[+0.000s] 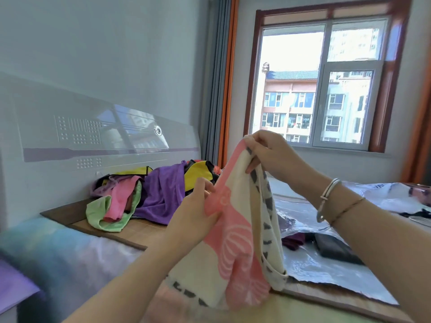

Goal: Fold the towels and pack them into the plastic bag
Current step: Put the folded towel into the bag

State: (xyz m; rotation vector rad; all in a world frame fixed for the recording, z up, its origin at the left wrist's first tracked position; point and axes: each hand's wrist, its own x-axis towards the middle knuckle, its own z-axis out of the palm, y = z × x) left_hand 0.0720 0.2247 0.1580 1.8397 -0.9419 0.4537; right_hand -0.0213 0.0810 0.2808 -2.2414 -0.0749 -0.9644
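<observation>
My right hand [265, 151] pinches the pink-and-cream towel's [235, 231] top corner; my left hand [198, 213] grips its edge lower down. I should match corners above the bed before creasing.

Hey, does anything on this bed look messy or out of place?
Yes: the towel pile by the headboard lies crumpled and unfolded, purple, pink, green and yellow pieces tangled together.

Bright daylight from window [319, 85]; soft, curved, blurred edges.

Bare forearms; right wrist wears two bangles [331, 199].
</observation>
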